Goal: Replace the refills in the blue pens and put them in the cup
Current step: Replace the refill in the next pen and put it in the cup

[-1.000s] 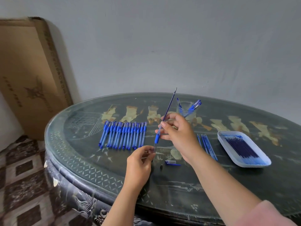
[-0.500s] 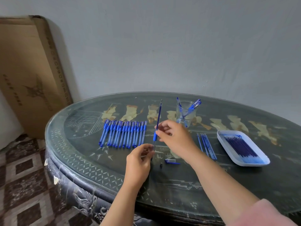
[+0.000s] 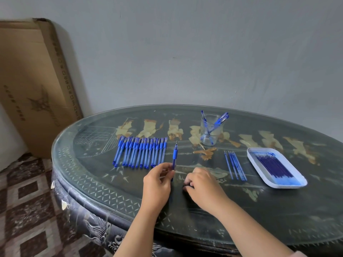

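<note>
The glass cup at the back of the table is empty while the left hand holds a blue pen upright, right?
Not quite. The head view shows the glass cup already holds several blue pens. The rest stands: the left hand holds a blue pen upright.

Dark table (image 3: 104,175) bears capped pens (image 3: 142,153), cup (image 3: 210,129), loose refills (image 3: 235,165), tray (image 3: 297,179)

Worktop (image 3: 92,175): pen row (image 3: 141,153) at left; cup (image 3: 210,130) behind centre, pens inside; loose refills (image 3: 234,165) right of centre; tray (image 3: 297,182) at far right, refills inside. Cardboard box (image 3: 33,86) leaning on wall, behind-left.
</note>
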Demonstrator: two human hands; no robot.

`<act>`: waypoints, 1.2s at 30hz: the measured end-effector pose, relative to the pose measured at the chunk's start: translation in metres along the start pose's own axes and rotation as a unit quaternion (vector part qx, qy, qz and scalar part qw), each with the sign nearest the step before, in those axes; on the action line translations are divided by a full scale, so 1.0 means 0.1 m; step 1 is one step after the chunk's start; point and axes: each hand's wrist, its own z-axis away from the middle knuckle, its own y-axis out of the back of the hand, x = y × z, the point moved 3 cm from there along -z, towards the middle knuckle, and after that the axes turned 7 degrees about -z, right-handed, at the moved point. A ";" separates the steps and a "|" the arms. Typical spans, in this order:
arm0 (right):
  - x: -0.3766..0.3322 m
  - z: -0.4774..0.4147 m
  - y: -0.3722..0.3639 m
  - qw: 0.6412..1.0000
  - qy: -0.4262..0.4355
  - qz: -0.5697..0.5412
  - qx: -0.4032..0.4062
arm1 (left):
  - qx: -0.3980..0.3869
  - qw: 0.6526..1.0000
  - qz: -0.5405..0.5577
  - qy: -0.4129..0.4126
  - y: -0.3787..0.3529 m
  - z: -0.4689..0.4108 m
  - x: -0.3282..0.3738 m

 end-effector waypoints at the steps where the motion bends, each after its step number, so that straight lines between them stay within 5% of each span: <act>1: 0.00 -0.01 0.03 1.000 -0.004 -0.018 0.013 | -0.001 1.000 -0.001 -0.001 0.00 0.00 0.00; 9: -0.24 -0.23 0.89 0.953 0.014 -0.238 0.189 | -0.014 1.000 0.002 0.000 -0.03 0.00 0.00; 21: -0.33 -0.32 0.83 0.992 0.045 -0.091 0.081 | -0.018 1.000 -0.011 -0.023 -0.03 0.00 0.01; 29: -0.29 -0.33 0.76 0.992 0.010 -0.094 0.079 | -0.021 1.000 -0.002 -0.023 -0.03 0.00 0.01; 36: -0.25 -0.29 0.68 0.969 0.007 -0.210 0.128 | -0.019 1.000 -0.002 -0.024 -0.03 0.00 0.01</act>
